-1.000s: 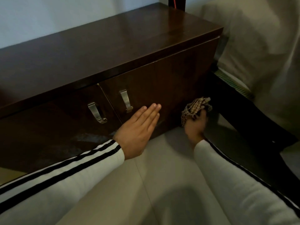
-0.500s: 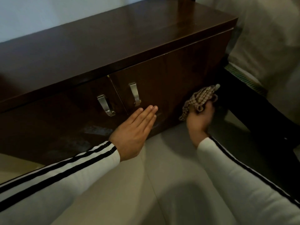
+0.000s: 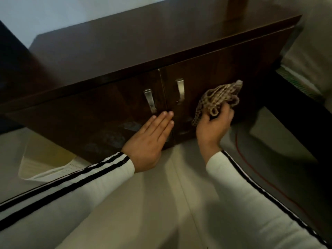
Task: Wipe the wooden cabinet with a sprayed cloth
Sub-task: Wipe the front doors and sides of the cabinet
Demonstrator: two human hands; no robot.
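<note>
The long, dark wooden cabinet runs left to right, both doors closed, so whatever is inside cannot be seen. The left hand lies flat and open against the lower doors near the seam. The right hand, the nearer one, has its grip closed on the bunched checked cloth, held against the right door beside its handle; unwiped door lies above and to the right.

you have one dark wooden cabinet in front of you, with two doors and two metal handles, one on each door. one checked cloth is bunched in your right hand. two hands show: your left hand is flat and bare, and two white sleeves carry black stripes. one pale basket sits on the floor, and one red cable.
</note>
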